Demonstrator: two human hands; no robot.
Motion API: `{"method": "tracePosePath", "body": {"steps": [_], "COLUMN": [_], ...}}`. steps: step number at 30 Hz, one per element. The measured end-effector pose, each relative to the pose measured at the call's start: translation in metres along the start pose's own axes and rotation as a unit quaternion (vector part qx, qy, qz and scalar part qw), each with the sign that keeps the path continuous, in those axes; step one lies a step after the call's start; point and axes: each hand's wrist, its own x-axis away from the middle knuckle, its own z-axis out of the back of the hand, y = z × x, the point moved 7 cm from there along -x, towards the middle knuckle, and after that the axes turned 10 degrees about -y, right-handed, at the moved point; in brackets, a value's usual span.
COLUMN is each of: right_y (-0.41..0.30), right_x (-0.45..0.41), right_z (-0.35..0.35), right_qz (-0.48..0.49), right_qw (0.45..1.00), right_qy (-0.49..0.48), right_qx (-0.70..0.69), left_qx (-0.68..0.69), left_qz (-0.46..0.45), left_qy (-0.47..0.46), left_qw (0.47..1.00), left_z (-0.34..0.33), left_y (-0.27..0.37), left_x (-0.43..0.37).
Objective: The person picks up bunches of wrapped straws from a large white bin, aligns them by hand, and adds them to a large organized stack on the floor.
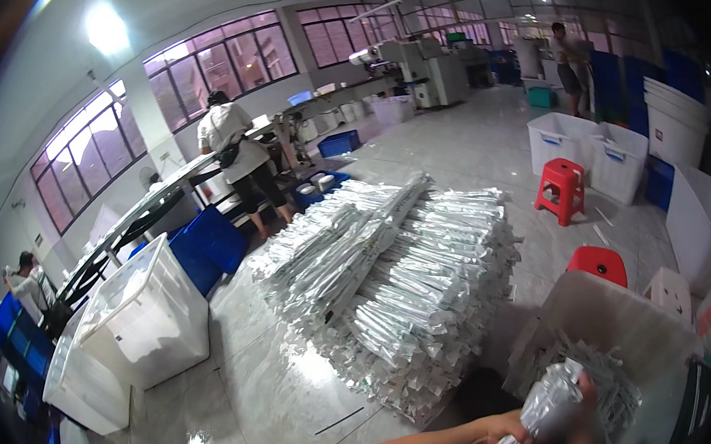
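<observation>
At the lower right, my left hand [507, 427] grips the middle of a bundle of long, thin silvery packets [548, 397]. My right hand [586, 400], blurred, curls against the upper right side of the same bundle; its fingers are partly hidden. The bundle is tilted, its upper end over a large translucent plastic bin [619, 299] holding many loose thin packets [618, 383]. Left of my hands is a wide stack of similar silvery packets [425, 290], piled in layers. Another bunch of packets [359, 260] lies crosswise on top of it.
Red plastic stools [561, 191] and white bins [617, 158] stand beyond the bin. Large white tubs [147, 318] and blue crates [209, 248] are at left. One person [230, 143] stands at a long bench; another [571, 67] is far back. Grey tiled floor [241, 394] surrounds the stack.
</observation>
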Motion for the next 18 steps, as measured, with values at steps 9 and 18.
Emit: {"method": "tracePosePath", "body": {"steps": [9, 18], "right_y": [0.048, -0.08], "right_x": [0.068, 0.006], "right_z": [-0.003, 0.043], "right_qz": [0.025, 0.152], "right_qw": [0.712, 0.948], "right_qy": [-0.041, -0.133], "right_qx": [-0.701, -0.245], "left_qx": [0.164, -0.068], "left_qz": [-0.052, -0.01], "left_qy": [-0.155, -0.038], "left_qw": [0.973, 0.997], "left_z": [0.016, 0.004], "left_y": [0.015, 0.001], "left_x": [-0.02, -0.032]}}
